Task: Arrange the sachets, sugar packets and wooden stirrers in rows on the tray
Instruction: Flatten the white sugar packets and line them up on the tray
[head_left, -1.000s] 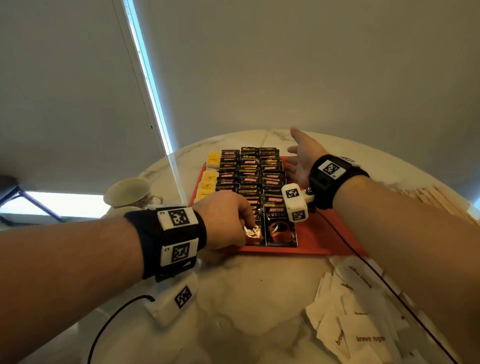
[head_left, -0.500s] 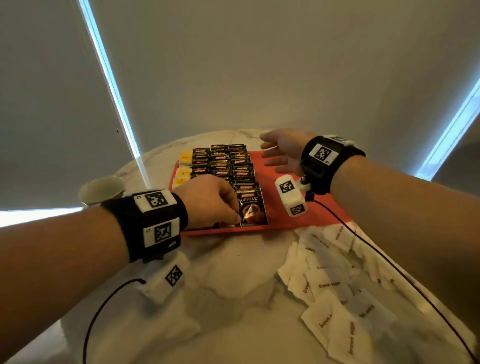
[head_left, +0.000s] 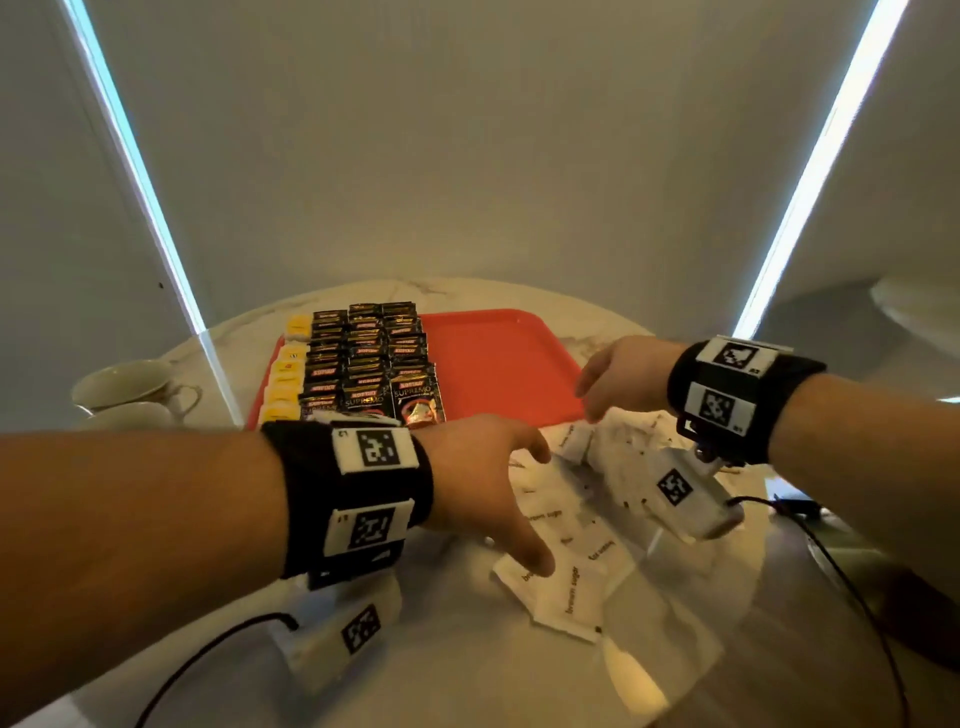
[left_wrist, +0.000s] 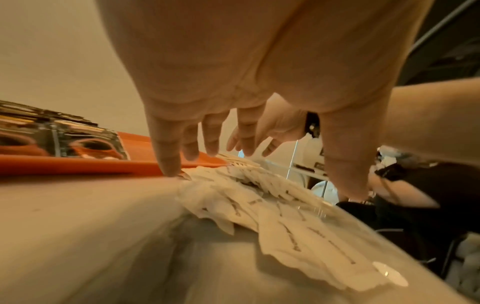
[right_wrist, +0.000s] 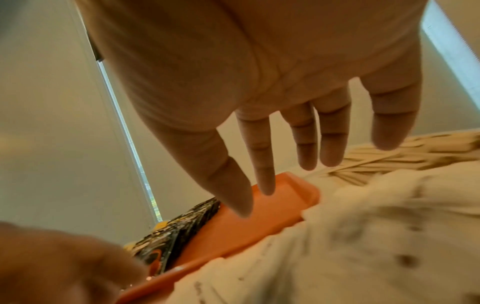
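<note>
A red tray (head_left: 498, 364) holds rows of black coffee sachets (head_left: 363, 358) and a column of yellow sachets (head_left: 283, 379) on its left half; its right half is bare. White brown-sugar packets (head_left: 576, 525) lie in a loose pile in front of the tray. My left hand (head_left: 524, 504) hovers spread over the pile's left side, thumb on a near packet, one fingertip (left_wrist: 171, 170) at the pile's edge. My right hand (head_left: 589, 402) is open above the pile by the tray's front right corner, holding nothing. Wooden stirrers (right_wrist: 389, 158) lie beyond it.
Two white cups (head_left: 124, 395) stand left of the tray on the round marble table (head_left: 426, 670). Black cables (head_left: 852, 587) run from the wrist cameras across the table. A window blind hangs behind the table's far edge.
My left hand has let go of the front sachet on the tray and moved right to the sugar packets. My right hand has come back off the tray to the same pile.
</note>
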